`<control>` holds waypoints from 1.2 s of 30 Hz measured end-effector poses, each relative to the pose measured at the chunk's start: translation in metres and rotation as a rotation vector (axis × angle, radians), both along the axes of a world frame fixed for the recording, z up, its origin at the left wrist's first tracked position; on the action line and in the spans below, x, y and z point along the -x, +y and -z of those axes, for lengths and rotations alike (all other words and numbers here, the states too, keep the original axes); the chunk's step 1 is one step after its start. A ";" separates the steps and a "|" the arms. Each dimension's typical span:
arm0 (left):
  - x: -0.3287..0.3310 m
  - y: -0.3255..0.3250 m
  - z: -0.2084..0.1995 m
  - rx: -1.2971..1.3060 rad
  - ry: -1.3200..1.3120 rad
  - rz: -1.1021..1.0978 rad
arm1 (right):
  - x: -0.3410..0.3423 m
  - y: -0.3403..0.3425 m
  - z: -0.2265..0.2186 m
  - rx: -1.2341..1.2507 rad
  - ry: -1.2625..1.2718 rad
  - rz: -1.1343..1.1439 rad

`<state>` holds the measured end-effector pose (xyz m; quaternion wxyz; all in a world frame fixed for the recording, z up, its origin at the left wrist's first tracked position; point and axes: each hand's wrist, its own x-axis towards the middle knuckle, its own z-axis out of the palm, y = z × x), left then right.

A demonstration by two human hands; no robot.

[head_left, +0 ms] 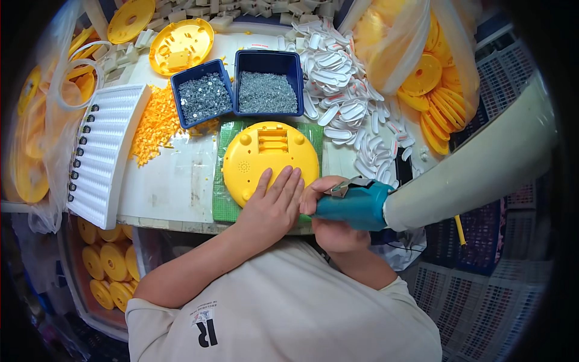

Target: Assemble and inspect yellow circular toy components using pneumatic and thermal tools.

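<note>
A round yellow plastic shell [268,154] lies on a green mat [224,202] at the bench's front edge. My left hand [274,202] rests flat on the shell's near side, fingers together. My right hand [335,226] grips a teal power screwdriver [353,205] with a metal lever, held just right of the shell. A pale hose sleeve [482,166] runs from the tool up to the right. The tool's tip is hidden behind my hands.
Two blue bins hold small metal parts: left bin [202,93], right bin [268,84]. Small yellow pieces [155,123] lie beside a white ribbed tray [105,154]. White plastic pieces [344,90] are heaped right. Bags of yellow discs [422,66] and crates surround the bench.
</note>
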<state>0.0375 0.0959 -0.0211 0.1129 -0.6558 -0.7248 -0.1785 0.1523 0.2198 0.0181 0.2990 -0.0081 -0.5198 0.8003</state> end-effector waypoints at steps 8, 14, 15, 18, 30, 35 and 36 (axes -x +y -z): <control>0.044 -0.017 -0.026 0.111 -0.306 0.203 | 0.009 0.008 -0.029 -0.098 0.019 -0.024; 0.089 -0.057 -0.019 0.092 -0.210 0.249 | 0.040 -0.018 -0.038 -0.060 0.053 -0.202; 0.090 -0.060 -0.013 0.060 -0.194 0.260 | 0.044 -0.022 -0.039 -0.084 0.038 -0.239; 0.093 -0.061 -0.007 0.016 -0.224 0.259 | 0.048 -0.032 -0.038 -0.117 -0.049 -0.296; 0.098 -0.058 0.008 -0.075 -0.121 0.287 | 0.051 -0.014 -0.018 -0.478 -0.125 -0.463; 0.098 -0.058 0.005 -0.093 -0.140 0.288 | 0.050 -0.033 -0.030 -0.324 -0.182 -0.333; 0.096 -0.059 0.002 -0.101 -0.174 0.271 | 0.051 -0.035 -0.033 -0.160 -0.172 -0.273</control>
